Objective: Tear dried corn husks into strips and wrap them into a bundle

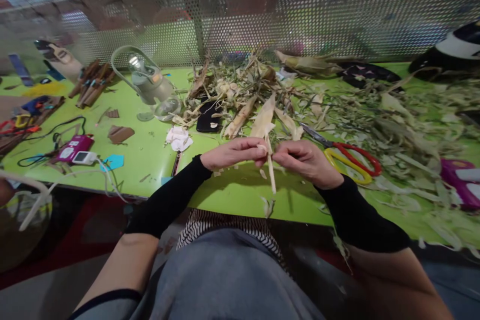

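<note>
A pale, narrow strip of corn husk (pixel 273 175) stands roughly upright between my hands, its lower end hanging over the green tabletop. My left hand (pixel 240 152) is closed, with thumb and fingertips pinching the strip from the left. From the right, my right hand (pixel 305 160) presses curled fingers together at the strip's edge; its exact grip is partly hidden. Just beyond my fingers lies a broad dry corn husk (pixel 264 117). Scissors (pixel 352 157) with red and yellow handles rest beside my right hand. Small husk scraps (pixel 268 207) lie below.
A heap of dry husks (pixel 258 75) covers the back middle, with shavings spreading right. Around it are a black phone (pixel 210 115), a clear handled bottle (pixel 153 82) and crumpled tissue (pixel 179 138). A magenta device (pixel 77 148) with cables sits left. Perforated metal mesh (pixel 240 10) borders the back.
</note>
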A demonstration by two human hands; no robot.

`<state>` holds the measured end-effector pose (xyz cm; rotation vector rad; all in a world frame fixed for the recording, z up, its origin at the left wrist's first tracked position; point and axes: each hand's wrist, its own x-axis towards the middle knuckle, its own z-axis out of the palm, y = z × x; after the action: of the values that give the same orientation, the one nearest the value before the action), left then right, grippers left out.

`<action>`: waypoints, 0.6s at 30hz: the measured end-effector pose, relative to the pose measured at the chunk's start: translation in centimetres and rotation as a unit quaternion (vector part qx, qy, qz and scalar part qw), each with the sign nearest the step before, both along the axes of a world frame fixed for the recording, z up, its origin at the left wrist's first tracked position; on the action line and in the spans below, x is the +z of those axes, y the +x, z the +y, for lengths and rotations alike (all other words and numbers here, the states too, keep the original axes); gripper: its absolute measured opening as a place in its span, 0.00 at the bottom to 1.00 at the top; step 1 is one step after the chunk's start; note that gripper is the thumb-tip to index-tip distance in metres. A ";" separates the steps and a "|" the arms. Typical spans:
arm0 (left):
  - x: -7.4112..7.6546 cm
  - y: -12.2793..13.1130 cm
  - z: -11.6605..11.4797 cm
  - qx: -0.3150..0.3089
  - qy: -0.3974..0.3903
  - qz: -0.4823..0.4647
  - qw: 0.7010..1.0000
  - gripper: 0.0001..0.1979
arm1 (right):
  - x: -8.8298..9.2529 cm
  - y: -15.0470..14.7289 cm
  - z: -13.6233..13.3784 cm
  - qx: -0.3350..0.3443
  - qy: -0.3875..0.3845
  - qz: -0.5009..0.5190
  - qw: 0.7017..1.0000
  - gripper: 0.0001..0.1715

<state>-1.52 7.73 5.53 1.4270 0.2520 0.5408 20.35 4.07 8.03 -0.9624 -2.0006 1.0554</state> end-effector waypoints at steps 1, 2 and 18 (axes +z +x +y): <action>-0.1 0.0 0.4 0.042 0.028 0.002 0.999 0.21 | -0.2 0.0 0.2 -0.038 0.004 -0.004 0.999 0.37; -0.2 0.0 0.7 0.082 0.050 0.013 0.995 0.20 | -0.4 0.0 0.4 -0.070 0.011 -0.011 0.997 0.37; -1.5 1.3 1.3 0.291 -0.025 0.009 0.956 0.11 | -2.1 -0.7 1.7 -0.176 0.077 -0.066 0.979 0.26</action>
<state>-0.22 9.06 4.05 1.3001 0.7079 0.9920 19.68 5.75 5.93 -1.2718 -1.8907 0.6486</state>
